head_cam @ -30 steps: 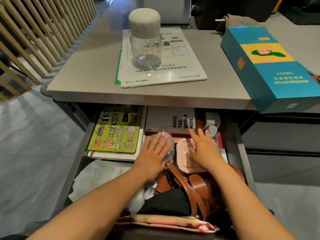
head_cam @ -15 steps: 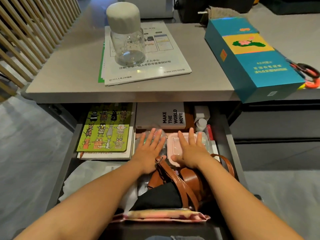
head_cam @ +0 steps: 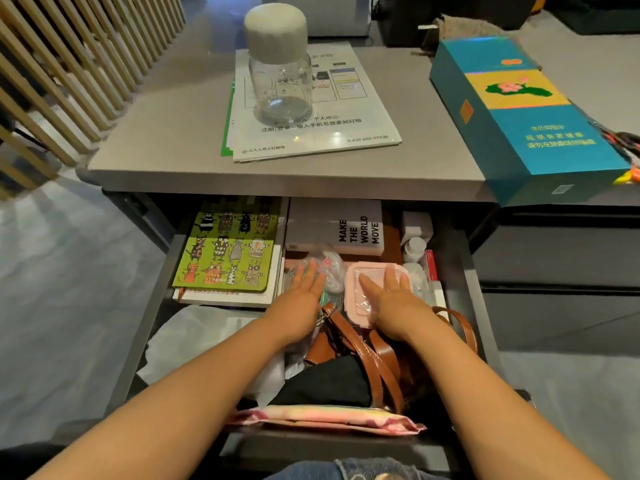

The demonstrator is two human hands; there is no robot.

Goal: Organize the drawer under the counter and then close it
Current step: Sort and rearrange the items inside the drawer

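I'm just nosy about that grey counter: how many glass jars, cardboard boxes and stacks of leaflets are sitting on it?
Lidded glass jar: 1
Teal cardboard box: 1
Leaflet stack: 1
Total: 3

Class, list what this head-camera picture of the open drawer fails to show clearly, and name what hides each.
1. Head view: the back of the drawer is hidden under the counter.
2. The red-handled item is cut off by the right edge.
3. The small print on the leaflet is blurred.
4. The inside of the brown bag is covered by black cloth.
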